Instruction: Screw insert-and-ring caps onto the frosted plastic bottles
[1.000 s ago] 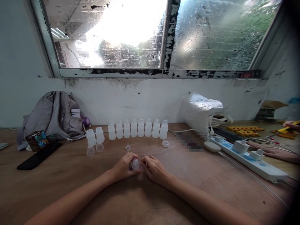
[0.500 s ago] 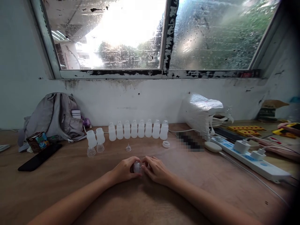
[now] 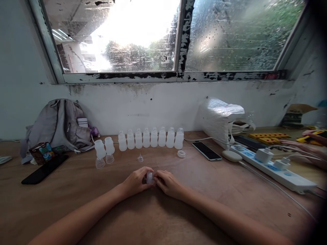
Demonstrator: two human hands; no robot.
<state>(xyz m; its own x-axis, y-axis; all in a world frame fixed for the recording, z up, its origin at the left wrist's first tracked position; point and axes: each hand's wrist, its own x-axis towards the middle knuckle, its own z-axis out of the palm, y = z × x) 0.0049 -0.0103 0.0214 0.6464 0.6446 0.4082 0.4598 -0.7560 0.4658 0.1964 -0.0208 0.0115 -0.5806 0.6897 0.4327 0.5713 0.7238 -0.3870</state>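
My left hand (image 3: 135, 182) and my right hand (image 3: 168, 183) meet at the middle of the wooden table (image 3: 76, 200), both pinched on one small translucent cap (image 3: 149, 177) held between their fingertips. Beyond them a loose clear nipple (image 3: 140, 158) and a white ring (image 3: 181, 153) lie on the table. A row of several white bottles (image 3: 150, 137) stands along the wall, with two more bottles (image 3: 104, 147) and two clear cups (image 3: 104, 160) to its left.
A grey backpack (image 3: 57, 126), a small carton (image 3: 39, 153) and a black phone (image 3: 43, 169) lie at the left. Another phone (image 3: 206, 150), a wrapped white bundle (image 3: 219, 119) and a power strip (image 3: 276, 168) sit at the right. Another person's hand (image 3: 313, 136) shows at the far right.
The cap between my fingers has turned and shifted slightly; both hands stay together at the same spot. The view has tipped a little.
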